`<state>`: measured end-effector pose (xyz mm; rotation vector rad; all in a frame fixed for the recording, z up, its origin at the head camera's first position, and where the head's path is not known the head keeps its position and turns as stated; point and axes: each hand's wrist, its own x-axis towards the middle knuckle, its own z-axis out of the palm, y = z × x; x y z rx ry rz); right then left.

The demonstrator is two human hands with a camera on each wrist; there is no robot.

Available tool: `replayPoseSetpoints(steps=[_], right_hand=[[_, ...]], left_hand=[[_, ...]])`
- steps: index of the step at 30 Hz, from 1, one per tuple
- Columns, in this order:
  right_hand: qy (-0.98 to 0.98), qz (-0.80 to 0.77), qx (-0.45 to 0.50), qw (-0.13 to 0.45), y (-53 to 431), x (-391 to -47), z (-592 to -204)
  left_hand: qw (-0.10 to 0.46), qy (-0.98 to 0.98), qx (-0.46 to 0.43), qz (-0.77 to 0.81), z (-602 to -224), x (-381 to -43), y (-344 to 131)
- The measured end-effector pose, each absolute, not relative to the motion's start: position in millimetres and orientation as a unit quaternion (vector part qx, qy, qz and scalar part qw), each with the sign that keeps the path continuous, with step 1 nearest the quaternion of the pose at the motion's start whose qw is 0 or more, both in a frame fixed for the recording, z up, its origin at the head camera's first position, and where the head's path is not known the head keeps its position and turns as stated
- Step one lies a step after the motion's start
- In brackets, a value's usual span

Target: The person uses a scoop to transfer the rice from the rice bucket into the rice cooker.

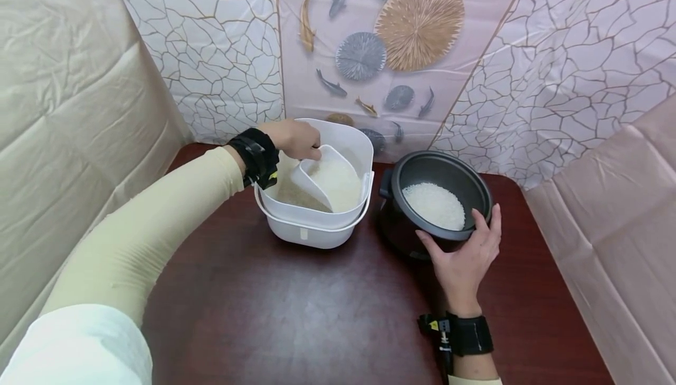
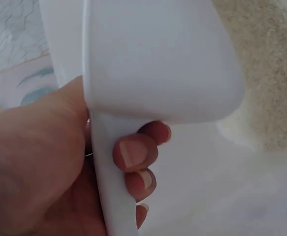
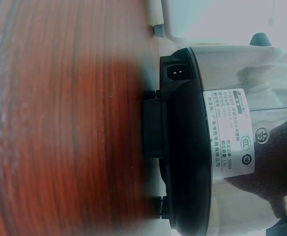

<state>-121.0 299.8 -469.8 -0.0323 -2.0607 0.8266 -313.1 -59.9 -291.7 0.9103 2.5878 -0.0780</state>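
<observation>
In the head view my left hand [image 1: 300, 139] reaches into a white rice bin [image 1: 317, 237] and grips the handle of a white scoop [image 1: 308, 184]. White rice [image 1: 339, 182] shows at the scoop's mouth, and shaded rice lies beside it. The left wrist view shows the fingers of my left hand [image 2: 133, 152] curled round the handle, below the scoop's bowl [image 2: 163, 59]. My right hand [image 1: 467, 256] holds the near right rim of a dark rice cooker [image 1: 406, 232], thumb and fingers spread apart. White rice [image 1: 434, 204] covers the bottom of its pot.
Both containers stand side by side on a dark reddish wooden table [image 1: 296, 314]. The bin's carrying handle [image 1: 317, 223] hangs down its front. Patterned cloth [image 1: 227, 39] rises behind the table. The right wrist view shows the cooker's label [image 3: 229, 132] and power socket [image 3: 177, 72].
</observation>
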Motion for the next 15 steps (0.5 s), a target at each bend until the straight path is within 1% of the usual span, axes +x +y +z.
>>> replayPoseSetpoints(steps=[7,15], right_hand=[[-0.832,0.330,-0.018,0.445,299.9,-119.8,-470.1],[-0.832,0.332,-0.017,0.445,298.4,-121.3,-468.9]], left_hand=[[0.220,0.919,0.328,-0.005,-287.2,-316.6,-67.0],[0.222,0.918,0.329,0.012,-287.0,-317.0,-75.7]])
